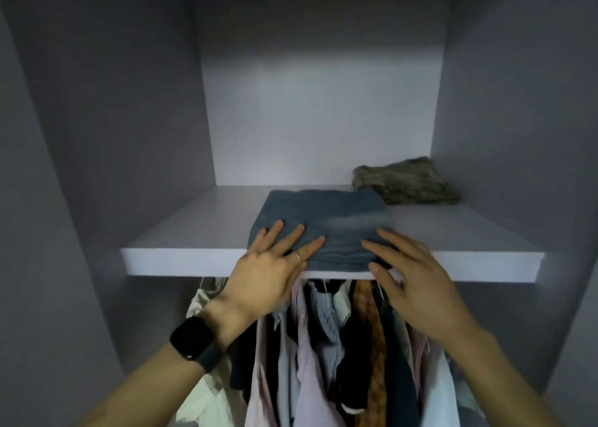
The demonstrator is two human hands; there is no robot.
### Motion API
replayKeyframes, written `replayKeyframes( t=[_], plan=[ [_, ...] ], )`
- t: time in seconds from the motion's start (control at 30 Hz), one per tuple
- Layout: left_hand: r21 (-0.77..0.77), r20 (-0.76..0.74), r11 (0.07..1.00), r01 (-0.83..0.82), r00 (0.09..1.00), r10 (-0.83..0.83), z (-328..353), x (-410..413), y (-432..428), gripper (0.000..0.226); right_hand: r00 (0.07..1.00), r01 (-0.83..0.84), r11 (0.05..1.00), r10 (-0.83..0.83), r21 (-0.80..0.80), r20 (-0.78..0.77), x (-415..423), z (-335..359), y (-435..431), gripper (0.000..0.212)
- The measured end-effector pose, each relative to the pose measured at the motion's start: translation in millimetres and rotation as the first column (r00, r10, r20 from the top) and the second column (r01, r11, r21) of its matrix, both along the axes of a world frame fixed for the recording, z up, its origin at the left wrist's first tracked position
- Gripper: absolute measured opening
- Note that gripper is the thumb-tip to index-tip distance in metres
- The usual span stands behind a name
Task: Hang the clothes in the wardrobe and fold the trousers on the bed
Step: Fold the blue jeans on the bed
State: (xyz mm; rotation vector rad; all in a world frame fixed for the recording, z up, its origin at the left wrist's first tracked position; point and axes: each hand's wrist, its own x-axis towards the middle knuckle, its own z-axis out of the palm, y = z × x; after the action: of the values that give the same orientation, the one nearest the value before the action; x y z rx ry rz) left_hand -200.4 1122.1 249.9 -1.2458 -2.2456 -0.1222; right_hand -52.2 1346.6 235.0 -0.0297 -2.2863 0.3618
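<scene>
Folded blue jeans (323, 222) lie on the wardrobe shelf (194, 232), overhanging its front edge. The left hand (268, 264) rests flat-fingered on their near left corner; the right hand (417, 284), fingers straight, touches their near right edge. Camouflage trousers (404, 182) sit behind the jeans, to the right.

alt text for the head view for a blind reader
The left hand lies flat on folded blue jeans at the front of a wardrobe shelf, the right hand at their front edge. Folded olive trousers lie behind, to the right; shirts hang below.
</scene>
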Motion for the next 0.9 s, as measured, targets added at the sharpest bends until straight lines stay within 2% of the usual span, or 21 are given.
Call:
replayKeyframes(
  t=[0.07,0.13,0.3,0.37,0.4,0.47,0.53,0.6,0.73,0.9],
  plan=[
    [0.055,-0.050,0.998,0.019,0.999,-0.016,-11.8,3.4,-1.6,0.055,0.990,0.026,0.999,-0.023,0.026,-0.141,-4.4,-20.8,-5.2,0.038],
    [0.066,-0.054,0.998,-0.003,0.999,0.007,-28.2,7.9,-4.4,0.055,0.984,0.041,0.999,-0.035,0.033,-0.174,-4.6,-43.7,-9.1,0.039],
    [0.076,-0.126,0.997,-0.018,0.992,0.028,-34.0,10.3,-6.9,0.051,0.991,0.068,0.993,-0.056,0.096,-0.123,-9.4,-51.2,-3.7,0.047],
    [0.077,-0.054,0.996,-0.039,0.998,0.043,-21.2,1.4,-11.9,0.047,0.993,0.053,0.988,-0.037,0.143,-0.111,-17.6,-41.9,-2.0,0.044],
    [0.057,0.009,0.996,-0.066,0.998,0.066,-11.0,-7.6,-13.0,0.046,0.997,0.032,0.988,-0.021,0.151,-0.077,-24.7,-32.5,-0.5,0.042],
    [0.013,0.108,0.995,-0.101,0.989,0.099,6.3,-31.2,-9.5,0.046,0.993,0.002,0.995,-0.013,0.102,0.114,-43.0,-10.0,2.1,0.042],
    [-0.058,0.159,0.992,-0.115,0.980,0.123,16.5,-55.3,1.2,0.046,0.947,0.005,0.998,-0.024,0.062,0.320,-67.7,9.0,6.2,0.044],
    [-0.127,0.186,0.981,-0.145,0.968,0.167,20.1,-80.1,13.6,0.047,0.890,0.015,0.999,-0.028,0.031,0.456,-94.1,18.5,9.0,0.047],
    [-0.208,0.292,0.966,-0.155,0.933,0.213,17.7,-125.4,30.7,0.049,0.808,0.058,0.998,-0.063,0.028,0.586,-139.3,26.6,14.1,0.049],
    [-0.312,0.314,0.939,-0.143,0.917,0.244,25.0,-170.1,62.3,0.051,0.717,0.145,0.989,-0.130,0.036,0.684,-185.2,38.0,27.5,0.054]
  ],
)
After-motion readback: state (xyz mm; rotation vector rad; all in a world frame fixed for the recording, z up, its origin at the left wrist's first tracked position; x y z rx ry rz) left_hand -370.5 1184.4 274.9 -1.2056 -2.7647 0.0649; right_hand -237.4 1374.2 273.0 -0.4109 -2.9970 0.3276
